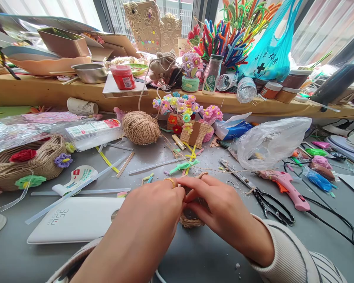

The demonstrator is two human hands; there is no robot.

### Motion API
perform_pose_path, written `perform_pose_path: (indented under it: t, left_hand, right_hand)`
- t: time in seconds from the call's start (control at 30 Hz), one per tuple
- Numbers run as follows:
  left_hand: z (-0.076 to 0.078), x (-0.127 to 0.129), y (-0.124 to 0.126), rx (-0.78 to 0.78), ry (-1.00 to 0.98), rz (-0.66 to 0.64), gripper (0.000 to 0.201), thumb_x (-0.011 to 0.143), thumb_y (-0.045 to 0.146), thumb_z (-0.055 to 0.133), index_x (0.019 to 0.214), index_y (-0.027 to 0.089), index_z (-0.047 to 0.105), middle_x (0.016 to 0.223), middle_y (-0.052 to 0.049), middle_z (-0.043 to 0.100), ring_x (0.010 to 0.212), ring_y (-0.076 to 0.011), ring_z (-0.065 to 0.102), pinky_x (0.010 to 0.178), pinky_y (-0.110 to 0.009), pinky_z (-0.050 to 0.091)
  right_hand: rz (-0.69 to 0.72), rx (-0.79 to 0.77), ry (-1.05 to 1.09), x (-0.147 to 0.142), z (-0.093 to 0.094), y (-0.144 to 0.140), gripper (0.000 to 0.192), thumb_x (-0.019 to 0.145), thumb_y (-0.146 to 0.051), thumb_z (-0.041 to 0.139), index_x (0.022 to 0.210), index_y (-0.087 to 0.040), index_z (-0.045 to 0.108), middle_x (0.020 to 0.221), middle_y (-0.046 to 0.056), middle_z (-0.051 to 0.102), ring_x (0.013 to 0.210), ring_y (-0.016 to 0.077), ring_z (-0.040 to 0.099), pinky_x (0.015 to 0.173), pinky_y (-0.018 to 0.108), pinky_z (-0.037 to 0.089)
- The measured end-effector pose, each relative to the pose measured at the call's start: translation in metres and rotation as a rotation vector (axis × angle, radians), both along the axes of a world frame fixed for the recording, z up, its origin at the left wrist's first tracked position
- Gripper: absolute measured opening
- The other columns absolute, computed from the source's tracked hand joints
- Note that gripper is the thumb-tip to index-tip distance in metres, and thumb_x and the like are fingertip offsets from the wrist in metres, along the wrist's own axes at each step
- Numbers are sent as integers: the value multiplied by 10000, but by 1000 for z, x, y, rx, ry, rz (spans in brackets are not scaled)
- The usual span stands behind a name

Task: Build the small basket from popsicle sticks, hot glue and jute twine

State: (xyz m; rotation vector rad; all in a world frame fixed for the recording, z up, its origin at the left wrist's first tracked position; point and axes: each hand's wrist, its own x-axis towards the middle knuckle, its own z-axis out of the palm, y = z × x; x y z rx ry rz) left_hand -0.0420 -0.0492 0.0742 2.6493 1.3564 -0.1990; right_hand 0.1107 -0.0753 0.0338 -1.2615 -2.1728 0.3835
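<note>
Both hands are closed around a small round piece wrapped in twine (191, 223), held low over the grey table. My left hand (155, 208), with a ring on one finger, covers its left side. My right hand (220, 204) grips it from the right, with the fingertips of both hands meeting at its upper part. The hands hide most of the piece; a twine rim shows at its bottom and top. Just beyond lie a green pipe-cleaner bit (184, 166) and yellow strips. Scissors (255, 190) and a pink glue gun (286, 186) lie right of my right hand.
A twine ball (141, 127) sits behind, beside crocheted-looking flowers (179, 106). At left are a twine basket (51, 163), a white power bank (73, 220) and clear glue sticks (76, 188). A clear plastic bag (271, 141) lies at right. Jars and pipe cleaners (224, 39) crowd the ledge.
</note>
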Motion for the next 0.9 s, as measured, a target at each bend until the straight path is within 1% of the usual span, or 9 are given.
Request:
perform_pose_path:
  t: [0.2, 0.43, 0.53, 0.7, 0.9]
  left_hand:
    - [5, 3, 1, -48, 52, 23, 233, 771, 86, 455, 824, 226, 633, 842, -41, 667, 745, -262, 634, 635, -405, 479]
    - [2, 2, -1, -62, 38, 22, 247, 772, 79, 454, 838, 231, 637, 843, -41, 668, 742, -254, 631, 642, -400, 479]
    - [4, 3, -1, -59, 41, 31, 260, 770, 73, 451, 846, 235, 640, 843, -39, 669, 746, -253, 632, 646, -399, 478]
    - [6, 3, -1, -38, 62, 33, 256, 763, 73, 459, 841, 227, 648, 808, -41, 672, 724, -242, 633, 627, -363, 472]
    - [4, 3, 0, 4, 31, 7, 256, 749, 65, 473, 832, 226, 654, 790, -30, 677, 696, -213, 632, 598, -305, 455]
  right_hand:
    - [1, -29, 28, 0, -1, -1, 367, 802, -153, 507, 1160, -227, 471, 833, 6, 644, 800, 131, 557, 721, 246, 462]
    - [5, -9, 22, 0, -2, -1, 354, 814, -173, 498, 1163, -226, 467, 817, 9, 645, 799, 136, 557, 723, 255, 465]
    - [4, -2, 19, 0, -2, -1, 343, 817, -184, 497, 1157, -225, 473, 813, 9, 645, 793, 131, 557, 719, 254, 467]
    - [5, -3, 20, 0, -2, 0, 340, 815, -181, 501, 1152, -214, 476, 813, 10, 646, 794, 136, 550, 721, 258, 466]
    - [6, -16, 14, -1, -1, -1, 371, 798, -144, 509, 1159, -222, 476, 824, 6, 640, 793, 131, 551, 712, 246, 462]
